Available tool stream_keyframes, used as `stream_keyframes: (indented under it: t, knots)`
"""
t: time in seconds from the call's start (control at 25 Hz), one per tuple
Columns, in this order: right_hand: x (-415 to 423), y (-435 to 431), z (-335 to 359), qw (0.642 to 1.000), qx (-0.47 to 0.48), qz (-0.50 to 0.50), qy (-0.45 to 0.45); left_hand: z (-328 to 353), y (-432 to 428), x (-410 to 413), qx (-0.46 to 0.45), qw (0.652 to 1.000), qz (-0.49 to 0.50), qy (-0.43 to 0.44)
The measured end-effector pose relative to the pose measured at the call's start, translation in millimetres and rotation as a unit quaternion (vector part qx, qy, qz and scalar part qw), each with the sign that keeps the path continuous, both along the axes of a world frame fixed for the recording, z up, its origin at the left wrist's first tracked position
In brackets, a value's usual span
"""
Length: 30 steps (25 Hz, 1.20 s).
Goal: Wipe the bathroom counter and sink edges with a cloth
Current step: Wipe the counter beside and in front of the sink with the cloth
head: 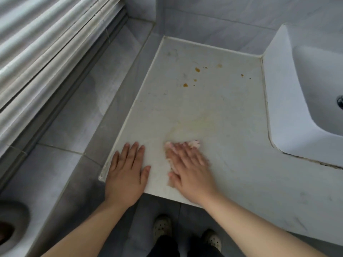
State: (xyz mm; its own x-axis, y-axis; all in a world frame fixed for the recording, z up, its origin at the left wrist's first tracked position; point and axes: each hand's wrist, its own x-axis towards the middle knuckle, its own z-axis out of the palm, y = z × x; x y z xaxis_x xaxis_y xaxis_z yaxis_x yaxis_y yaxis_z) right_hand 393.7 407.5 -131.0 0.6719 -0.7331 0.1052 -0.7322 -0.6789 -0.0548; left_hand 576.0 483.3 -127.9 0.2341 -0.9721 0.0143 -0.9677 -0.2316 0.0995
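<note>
Cloth pressed flat on the bench [213, 104] near its front edge.

The pale pink cloth [194, 143] is seen at lower centre of the frame, under the right hand [189, 169] and just inside the front edge. The grip there is spread, with fingers straight and nothing clamped, though the hand is blurred. The left hand [128, 175] is laid flat just beside it over the front left corner, its grip likewise apart. Brown stains [197, 69] are scattered across the upper middle of the bench, well apart from the cloth, with open surface between. The bench is bounded by the wall [213, 19] at the back and by the sink [285, 101] at the right of the frame.
</note>
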Motion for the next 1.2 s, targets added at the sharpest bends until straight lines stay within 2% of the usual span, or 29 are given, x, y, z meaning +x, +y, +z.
stream_keyframes:
  t: [0.04, 0.12, 0.2, 0.24, 0.36, 0.4, 0.52, 0.56, 0.68, 0.8, 0.88, 1.0, 1.04, 1.16, 1.2]
  knots:
    - [-12, -12, -2, 0.999, -0.026, -0.03, -0.003, -1, 2, -1, -0.002, 1.0, 0.014, 0.003]
    - [-17, -37, -3, 0.984, -0.05, -0.169, -0.018, -3, 6, 0, -0.007, 1.0, 0.018, -0.005]
    - [8, -36, -3, 0.969, -0.031, -0.243, -0.041, -4, 7, 1, -0.009, 1.0, 0.01, -0.01]
    - [22, -24, -3, 0.975, -0.02, -0.217, -0.05, -3, 6, 2, -0.009, 1.0, 0.007, -0.008]
    - [8, 11, -5, 0.999, -0.018, -0.032, -0.038, 0, 8, 8, -0.007, 1.0, -0.005, -0.006]
    - [-9, 12, -5, 0.999, -0.025, -0.031, -0.027, 0, 10, 9, -0.006, 1.0, -0.006, -0.007]
    - [-20, 6, -4, 0.983, -0.042, -0.175, -0.044, 0, 16, 10, -0.009, 1.0, 0.015, -0.005]
    - [-3, 8, -5, 0.98, -0.034, -0.191, -0.042, 0, 18, 8, -0.01, 1.0, 0.024, 0.004]
    - [65, 25, -1, 0.995, 0.011, -0.083, -0.05, -1, 27, 6, -0.013, 0.998, 0.044, 0.03]
    - [55, 28, 3, 0.999, 0.016, 0.043, -0.019, 1, 33, 8, -0.016, 0.998, 0.045, 0.041]
    - [20, 11, 0, 0.999, -0.024, 0.032, -0.002, 2, 33, 9, -0.014, 0.998, 0.047, 0.039]
    - [19, -13, 0, 0.99, -0.037, -0.133, -0.031, 3, 30, 8, -0.014, 0.999, 0.034, 0.031]
    - [36, -9, 2, 0.99, -0.024, -0.132, -0.036, 3, 29, 8, -0.01, 0.999, 0.025, 0.028]
    - [61, 15, -1, 1.0, -0.001, 0.024, -0.019, 6, 24, 11, 0.008, 0.999, 0.008, 0.031]
    - [49, 9, -1, 0.999, -0.007, 0.043, -0.001, 9, 19, 10, 0.011, 0.999, 0.008, 0.04]
